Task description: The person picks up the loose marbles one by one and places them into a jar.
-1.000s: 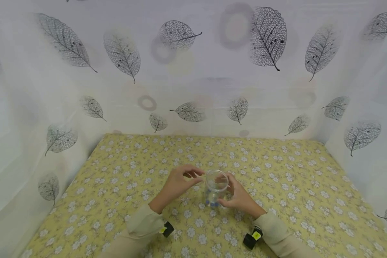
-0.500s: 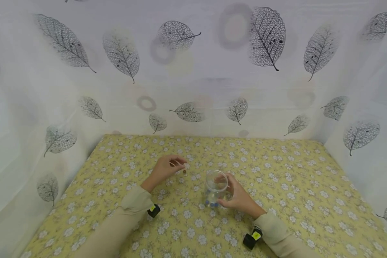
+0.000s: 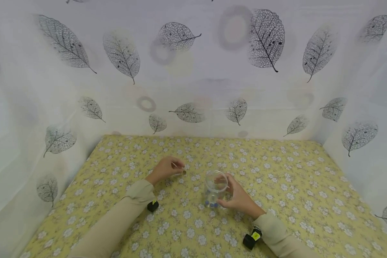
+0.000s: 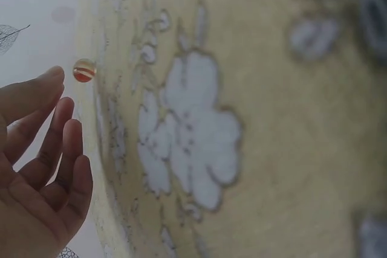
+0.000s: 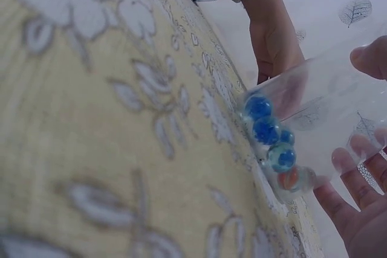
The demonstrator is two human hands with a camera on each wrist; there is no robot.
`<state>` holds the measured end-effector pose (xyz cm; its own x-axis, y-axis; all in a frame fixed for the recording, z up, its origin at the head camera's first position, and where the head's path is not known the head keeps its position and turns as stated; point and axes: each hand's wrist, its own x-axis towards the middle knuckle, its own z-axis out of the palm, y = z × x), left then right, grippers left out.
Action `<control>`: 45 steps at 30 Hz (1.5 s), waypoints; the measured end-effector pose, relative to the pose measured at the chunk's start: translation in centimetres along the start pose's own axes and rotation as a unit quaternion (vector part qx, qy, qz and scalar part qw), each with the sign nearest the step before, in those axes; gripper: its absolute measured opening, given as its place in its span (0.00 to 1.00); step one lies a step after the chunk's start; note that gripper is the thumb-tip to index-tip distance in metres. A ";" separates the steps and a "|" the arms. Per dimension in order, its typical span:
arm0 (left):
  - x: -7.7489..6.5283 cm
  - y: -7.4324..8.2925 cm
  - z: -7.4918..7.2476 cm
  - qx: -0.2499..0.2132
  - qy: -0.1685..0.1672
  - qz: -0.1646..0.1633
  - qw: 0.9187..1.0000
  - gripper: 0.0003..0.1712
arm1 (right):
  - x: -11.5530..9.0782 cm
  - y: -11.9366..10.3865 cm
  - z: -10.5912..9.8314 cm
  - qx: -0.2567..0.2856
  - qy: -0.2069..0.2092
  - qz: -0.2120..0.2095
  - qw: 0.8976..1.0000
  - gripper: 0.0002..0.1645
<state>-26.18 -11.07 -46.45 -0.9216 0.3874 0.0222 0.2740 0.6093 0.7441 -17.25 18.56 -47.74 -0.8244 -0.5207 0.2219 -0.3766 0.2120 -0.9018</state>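
Observation:
A clear plastic cup stands on the cloth in front of me, and my right hand holds it by its right side, fingers curled round it. Several blue marbles and an orange-and-clear marble lie at the bottom of the cup. To the left, my left hand is lowered by a lone marble on the cloth. In the left wrist view this clear marble has an orange-red band. It sits just past the fingertips, with a small gap and nothing held.
A yellow flowered cloth covers the table. A pale curtain with printed leaves rises behind it and along both sides. Small black wrist devices are worn at both sleeves.
My left hand has gone left from the cup's rim to the lone marble, then dipped slightly towards it. The right hand and the cup have stayed in place.

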 end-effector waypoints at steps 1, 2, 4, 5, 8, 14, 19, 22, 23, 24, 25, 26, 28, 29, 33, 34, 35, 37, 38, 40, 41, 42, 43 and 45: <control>0.1 -0.1 0.1 -0.003 -0.008 0.004 1.000 0.07 | 0.0 0.0 0.0 -0.001 0.000 0.000 1.000 0.39; 0.2 -0.2 0.1 -0.006 -0.013 0.008 1.000 0.07 | 0.0 0.0 0.0 -0.003 0.001 0.000 1.000 0.39; 0.4 -0.5 0.3 -0.013 -0.025 0.015 1.000 0.06 | 0.0 -0.1 0.0 -0.004 0.001 0.001 1.000 0.39; 0.5 -0.7 0.3 -0.015 -0.029 0.019 0.999 0.06 | 0.0 -0.1 0.0 -0.005 0.001 0.002 1.000 0.39; 0.6 -0.9 0.5 -0.021 -0.037 0.024 0.999 0.06 | 0.0 0.0 0.0 -0.001 -0.001 0.002 1.000 0.40; 0.9 -1.2 0.7 -0.018 -0.045 0.021 0.999 0.07 | -0.1 0.0 0.0 0.005 -0.006 -0.004 1.000 0.40; 1.2 -1.6 1.1 -0.021 -0.051 0.013 0.998 0.08 | -0.1 -0.1 0.0 0.003 -0.005 -0.005 1.000 0.39; 1.4 -1.6 1.2 -0.020 -0.051 0.008 0.998 0.08 | -0.1 -0.1 0.0 0.002 -0.005 -0.008 1.000 0.39; 1.4 -1.6 1.3 -0.020 -0.050 0.005 0.999 0.08 | -0.1 -0.1 0.0 0.001 -0.005 -0.009 1.000 0.39; 1.4 -1.6 1.3 -0.018 -0.050 0.002 0.999 0.08 | -0.1 0.0 0.0 0.001 -0.005 -0.009 1.000 0.39; 1.4 -1.6 1.3 -0.016 -0.049 0.001 0.999 0.08 | -0.1 0.0 0.0 0.001 -0.005 -0.009 1.000 0.39; 1.4 -1.5 1.3 -0.015 -0.048 -0.001 0.999 0.08 | -0.1 0.0 0.0 0.000 -0.005 -0.009 1.000 0.39; 1.4 -1.4 1.3 -0.014 -0.048 -0.002 0.999 0.08 | -0.1 0.0 0.0 -0.001 -0.004 -0.011 1.000 0.39; 1.4 -1.3 1.3 -0.013 -0.048 -0.002 0.999 0.08 | 0.0 0.0 0.0 -0.001 -0.004 -0.011 1.000 0.38; 1.4 -1.0 1.4 0.000 -0.045 0.000 0.999 0.08 | 0.0 -0.1 0.0 0.000 -0.003 -0.010 1.000 0.38; 1.3 -0.9 1.4 0.004 -0.044 0.000 0.999 0.07 | 0.0 -0.1 0.0 0.001 -0.004 -0.009 1.000 0.39; 1.3 -0.8 1.4 0.008 -0.044 -0.001 0.999 0.07 | 0.0 -0.1 0.0 0.002 -0.004 -0.008 1.000 0.39; 1.3 -0.6 1.5 0.013 -0.043 -0.004 0.999 0.07 | 0.0 -0.1 0.0 0.003 -0.004 -0.006 1.000 0.39; 1.3 -0.6 1.5 0.013 -0.043 -0.005 0.999 0.07 | 0.0 -0.1 0.0 0.004 -0.004 -0.007 1.000 0.39; 1.2 -0.4 1.6 0.014 -0.043 -0.009 0.999 0.06 | 0.0 0.0 0.0 0.004 -0.005 -0.009 1.000 0.39; 1.2 -0.4 1.6 0.014 -0.042 -0.008 0.999 0.06 | 0.0 0.0 0.0 0.004 -0.005 -0.010 1.000 0.39; 1.2 -0.4 1.6 0.014 -0.041 -0.008 0.999 0.06 | 0.0 0.0 0.0 0.004 -0.005 -0.011 1.000 0.39; 1.2 -0.4 1.6 0.015 -0.041 -0.009 0.999 0.06 | -0.1 0.0 0.0 0.005 -0.005 -0.013 1.000 0.39; 1.2 -0.4 1.6 0.016 -0.041 -0.010 0.999 0.06 | 0.0 -0.1 0.0 0.005 -0.005 -0.015 1.000 0.39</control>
<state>-26.99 -9.74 -47.83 -0.9021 0.4290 -0.0475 0.2658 0.6389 0.7219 -17.19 18.57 -47.69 -0.8086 -0.5350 0.2450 -0.3962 0.1872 -0.8989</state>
